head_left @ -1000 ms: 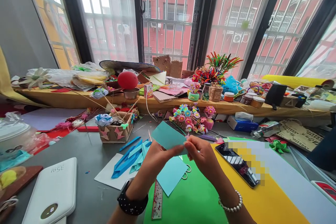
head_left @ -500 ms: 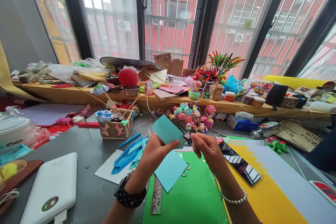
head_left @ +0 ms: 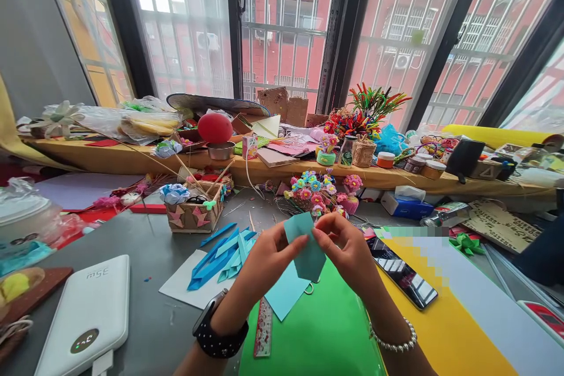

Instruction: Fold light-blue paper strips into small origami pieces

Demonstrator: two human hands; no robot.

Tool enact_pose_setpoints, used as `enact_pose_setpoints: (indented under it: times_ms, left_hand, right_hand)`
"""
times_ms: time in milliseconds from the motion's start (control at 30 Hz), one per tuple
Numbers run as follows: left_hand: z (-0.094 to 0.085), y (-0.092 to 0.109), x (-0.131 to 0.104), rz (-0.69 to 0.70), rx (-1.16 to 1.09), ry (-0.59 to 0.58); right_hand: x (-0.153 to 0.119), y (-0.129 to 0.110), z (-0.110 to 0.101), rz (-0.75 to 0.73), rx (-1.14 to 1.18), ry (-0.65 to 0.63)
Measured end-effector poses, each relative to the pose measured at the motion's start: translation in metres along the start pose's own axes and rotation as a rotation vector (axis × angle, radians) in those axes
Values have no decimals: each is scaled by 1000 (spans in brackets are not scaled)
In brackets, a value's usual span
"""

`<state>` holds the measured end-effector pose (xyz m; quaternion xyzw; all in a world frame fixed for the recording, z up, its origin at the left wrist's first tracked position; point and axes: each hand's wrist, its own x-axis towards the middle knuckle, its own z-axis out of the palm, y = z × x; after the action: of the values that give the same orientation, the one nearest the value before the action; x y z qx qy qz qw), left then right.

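Observation:
A teal paper piece [head_left: 308, 255] is pinched between both my hands above the green mat. My left hand [head_left: 275, 255] grips its left side, thumb across the front. At its upper right edge, the fingers of my right hand [head_left: 343, 244] are closed on the paper. Beneath it a light blue paper sheet [head_left: 284, 296] lies on the green mat [head_left: 326, 329], partly covered by my hands. Scissors [head_left: 309, 288] show only part of a handle beside that sheet. A clear patterned ruler [head_left: 263, 329] lies at the mat's left.
Folded blue paper strips [head_left: 215, 261] lie on white paper left of my hands. A white power bank [head_left: 86, 311] is farther left, and a phone [head_left: 403, 273] lies at the right. Behind stand a cardboard box [head_left: 194, 214] and crocheted flowers [head_left: 315, 188].
The teal paper has come down and turned, its long part now pointing downward. My right hand has moved left and taken hold of its edge. My left hand has shifted right.

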<state>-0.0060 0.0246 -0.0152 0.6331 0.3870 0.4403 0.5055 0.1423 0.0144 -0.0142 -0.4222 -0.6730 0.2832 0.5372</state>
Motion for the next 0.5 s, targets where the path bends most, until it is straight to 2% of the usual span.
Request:
enact_pose_setpoints:
  times_ms: [100, 400, 500]
  left_hand:
    - [0, 3, 0, 16, -1, 54]
    - [6, 7, -2, 20, 66, 45]
    - [7, 7, -2, 27, 139, 73]
  right_hand:
    - [0, 0, 1, 20, -23, 37]
    - [-3, 1, 9, -72, -191, 245]
    - [-4, 0, 11, -45, -180, 284]
